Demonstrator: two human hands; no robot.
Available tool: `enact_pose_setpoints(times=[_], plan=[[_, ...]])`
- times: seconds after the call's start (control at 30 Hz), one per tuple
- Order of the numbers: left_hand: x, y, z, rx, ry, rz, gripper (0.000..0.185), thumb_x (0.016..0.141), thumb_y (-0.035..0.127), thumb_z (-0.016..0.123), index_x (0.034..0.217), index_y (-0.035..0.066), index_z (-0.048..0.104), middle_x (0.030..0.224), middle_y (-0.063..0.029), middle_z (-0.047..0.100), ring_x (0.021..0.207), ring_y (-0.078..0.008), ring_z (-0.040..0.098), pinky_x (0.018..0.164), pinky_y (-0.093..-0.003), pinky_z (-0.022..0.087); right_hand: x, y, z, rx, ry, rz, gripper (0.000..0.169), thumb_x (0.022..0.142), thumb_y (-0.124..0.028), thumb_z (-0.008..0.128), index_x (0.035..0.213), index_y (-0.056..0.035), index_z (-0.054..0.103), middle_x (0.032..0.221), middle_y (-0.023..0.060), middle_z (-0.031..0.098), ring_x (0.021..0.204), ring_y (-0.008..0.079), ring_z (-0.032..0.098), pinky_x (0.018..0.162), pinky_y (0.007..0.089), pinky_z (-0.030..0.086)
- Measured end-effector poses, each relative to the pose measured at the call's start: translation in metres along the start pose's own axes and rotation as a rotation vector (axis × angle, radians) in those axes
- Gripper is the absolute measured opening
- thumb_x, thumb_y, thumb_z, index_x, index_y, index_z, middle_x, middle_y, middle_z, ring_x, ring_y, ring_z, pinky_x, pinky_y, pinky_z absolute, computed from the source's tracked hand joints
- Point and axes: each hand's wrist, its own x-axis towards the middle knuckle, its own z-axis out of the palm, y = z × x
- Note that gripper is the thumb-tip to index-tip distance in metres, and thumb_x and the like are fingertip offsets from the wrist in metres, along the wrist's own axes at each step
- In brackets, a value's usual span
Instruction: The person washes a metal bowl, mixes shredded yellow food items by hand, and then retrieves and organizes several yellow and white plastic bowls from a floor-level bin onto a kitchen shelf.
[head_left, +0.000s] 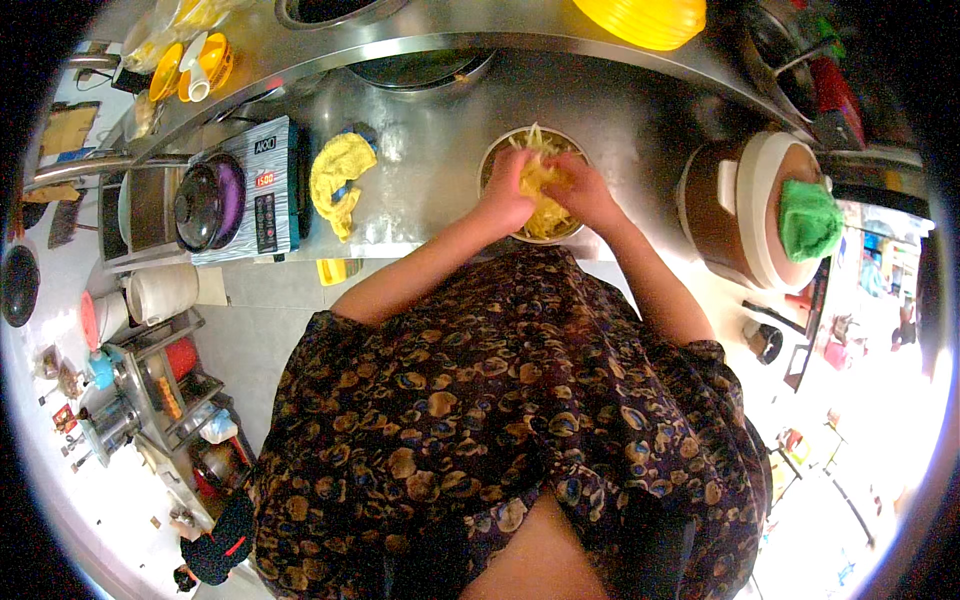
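Note:
A round metal bowl (545, 241) stands on the steel counter right before me. Pale yellow shreds (547, 217), seemingly of a vegetable, lie in it. My left hand (512, 191) reaches into the bowl from the left, its fingers bent around some of the shreds. From the right, my right hand (576, 187) grips shreds close beside it. A tuft of paler strands (535, 137) pokes up beyond the fingers. Both hands are somewhat blurred, and their fingertips are partly hidden among the shreds.
Left on the steel counter (427, 187) lie a yellow cloth (341, 169) and an induction cooker (264, 154) bearing a black-lidded pot (204, 202). Rightward stands a large brown-and-white lidded container (712, 214) with a green cloth (810, 221) on top. A dark-clothed person (217, 544) is at lower left.

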Motion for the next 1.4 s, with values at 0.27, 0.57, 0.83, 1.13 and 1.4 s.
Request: enact_pose_setpoints(times=[0.27, 0.57, 0.83, 1.13, 1.4], plan=[[0.002, -0.044, 0.008, 0.091, 0.026, 0.002, 0.088, 0.062, 0.000, 0.061, 0.143, 0.008, 0.027, 0.136, -0.0242, 0.036, 0.129, -0.0397, 0.033, 0.110, -0.0431, 0.027, 0.004, 0.010, -0.004, -0.185, -0.068, 0.087, 0.057, 0.083, -0.022, 0.064, 0.135, -0.0106, 0.043, 0.129, 0.0222, 0.050, 0.115, 0.0342, 0.052, 0.097, 0.0425, 0.043], [0.061, -0.051, 0.017, -0.304, -0.160, -0.499, 0.093, 0.055, 0.000, 0.064, 0.141, 0.010, 0.030, 0.130, -0.0203, 0.047, 0.122, -0.0352, 0.045, 0.098, -0.0410, 0.042, 0.042, 0.029, 0.024, 0.660, -0.268, 0.440, 0.059, 0.084, -0.022, 0.065, 0.135, -0.0105, 0.038, 0.116, 0.0137, 0.059, 0.094, 0.0253, 0.064, 0.069, 0.0356, 0.057], [0.035, -0.039, 0.016, -0.086, -0.020, -0.271, 0.074, 0.067, -0.006, 0.058, 0.136, 0.005, 0.034, 0.129, -0.0147, 0.050, 0.119, -0.0287, 0.050, 0.098, -0.0383, 0.043, 0.035, 0.024, 0.021, 0.355, -0.137, 0.348, 0.048, 0.076, -0.013, 0.068, 0.120, -0.0077, 0.052, 0.108, 0.0113, 0.063, 0.091, 0.0228, 0.064, 0.076, 0.0339, 0.053], [0.000, -0.026, -0.003, 0.087, -0.157, -0.106, 0.069, 0.071, -0.002, 0.055, 0.136, 0.005, 0.036, 0.135, -0.0240, 0.040, 0.128, -0.0377, 0.036, 0.108, -0.0412, 0.029, 0.002, 0.000, -0.003, -0.421, -0.230, -0.179, 0.048, 0.073, -0.003, 0.058, 0.121, -0.0068, 0.057, 0.130, 0.0201, 0.050, 0.117, 0.0370, 0.049, 0.102, 0.0414, 0.038], [0.050, -0.054, 0.020, -0.064, -0.049, -0.323, 0.058, 0.084, 0.006, 0.058, 0.137, 0.004, 0.035, 0.134, -0.0145, 0.048, 0.125, -0.0269, 0.045, 0.106, -0.0393, 0.036, 0.043, 0.032, 0.017, -0.218, -0.047, 0.142, 0.057, 0.074, -0.004, 0.053, 0.131, -0.0070, 0.048, 0.132, 0.0206, 0.050, 0.118, 0.0372, 0.050, 0.104, 0.0406, 0.037]])
